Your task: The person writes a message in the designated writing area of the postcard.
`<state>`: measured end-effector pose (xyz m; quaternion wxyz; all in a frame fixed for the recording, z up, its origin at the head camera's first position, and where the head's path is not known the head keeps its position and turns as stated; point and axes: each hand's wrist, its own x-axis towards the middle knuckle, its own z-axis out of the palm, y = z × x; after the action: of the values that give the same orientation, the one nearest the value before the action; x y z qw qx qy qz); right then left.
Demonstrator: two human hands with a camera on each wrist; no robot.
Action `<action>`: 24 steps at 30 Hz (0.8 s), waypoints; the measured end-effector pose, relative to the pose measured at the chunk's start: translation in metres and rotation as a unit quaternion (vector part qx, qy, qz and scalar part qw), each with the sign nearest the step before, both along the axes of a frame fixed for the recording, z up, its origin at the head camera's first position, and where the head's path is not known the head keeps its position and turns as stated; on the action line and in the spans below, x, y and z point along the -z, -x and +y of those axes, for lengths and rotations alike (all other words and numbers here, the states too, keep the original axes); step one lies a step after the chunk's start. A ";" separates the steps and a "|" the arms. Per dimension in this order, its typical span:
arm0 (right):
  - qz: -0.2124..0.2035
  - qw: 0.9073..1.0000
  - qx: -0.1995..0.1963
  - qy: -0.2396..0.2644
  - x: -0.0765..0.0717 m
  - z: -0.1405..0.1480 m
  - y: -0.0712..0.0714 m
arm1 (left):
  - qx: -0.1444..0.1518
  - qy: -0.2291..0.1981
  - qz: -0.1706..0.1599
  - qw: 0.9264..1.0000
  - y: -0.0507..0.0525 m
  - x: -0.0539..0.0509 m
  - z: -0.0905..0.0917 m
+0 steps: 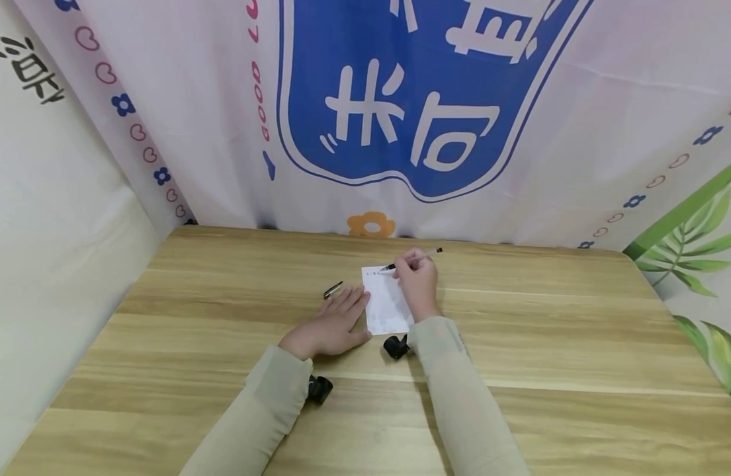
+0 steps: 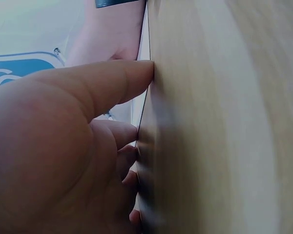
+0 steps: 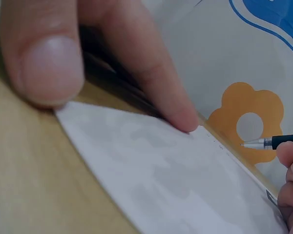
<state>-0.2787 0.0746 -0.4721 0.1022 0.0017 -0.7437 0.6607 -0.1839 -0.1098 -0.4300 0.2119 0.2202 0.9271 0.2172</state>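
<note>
A small white sheet of paper (image 1: 386,304) lies on the table, with a short row of dark handwriting along its top edge. My right hand (image 1: 417,281) pinches a slim pen (image 1: 433,251) over the top of the sheet. In the right wrist view, the pen's tip (image 3: 250,144) appears raised off the paper. My left hand (image 1: 332,325) rests palm down with fingers spread, its thumb and index finger touching the sheet's left edge. Just beyond those fingers lies a black pen cap (image 1: 333,289).
The wood-grain table (image 1: 550,344) runs up to a printed curtain (image 1: 222,132) at the back. Black wrist cameras (image 1: 395,346) sit by both sleeves. A white wall (image 1: 55,231) stands at the left, and a leaf-patterned panel (image 1: 698,264) at the right.
</note>
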 end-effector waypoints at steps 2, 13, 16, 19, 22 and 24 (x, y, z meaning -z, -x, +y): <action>-0.005 0.999 0.002 0.035 0.000 0.002 0.001 | 0.000 0.003 0.000 1.000 0.001 0.000 0.000; -0.027 0.940 -0.021 0.338 -0.006 0.020 -0.002 | -0.010 -0.006 -0.005 1.000 0.001 0.005 0.004; -0.025 0.926 -0.024 0.376 -0.007 0.023 -0.003 | -0.012 -0.010 -0.004 1.000 0.000 0.003 0.004; -0.020 0.918 -0.025 0.394 -0.007 0.027 -0.003 | -0.013 -0.014 -0.004 1.000 -0.001 0.002 0.003; -0.014 0.918 -0.033 0.394 -0.007 0.030 -0.004 | -0.013 -0.012 -0.006 1.000 0.000 0.003 0.002; -0.009 0.919 -0.040 0.392 -0.006 0.032 -0.006 | -0.014 -0.013 -0.007 1.000 0.000 0.003 0.001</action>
<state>-0.2729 0.1071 -0.4663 0.0620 -0.0146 -0.4249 0.9030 -0.1843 -0.1091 -0.4332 0.2122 0.2087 0.9255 0.2341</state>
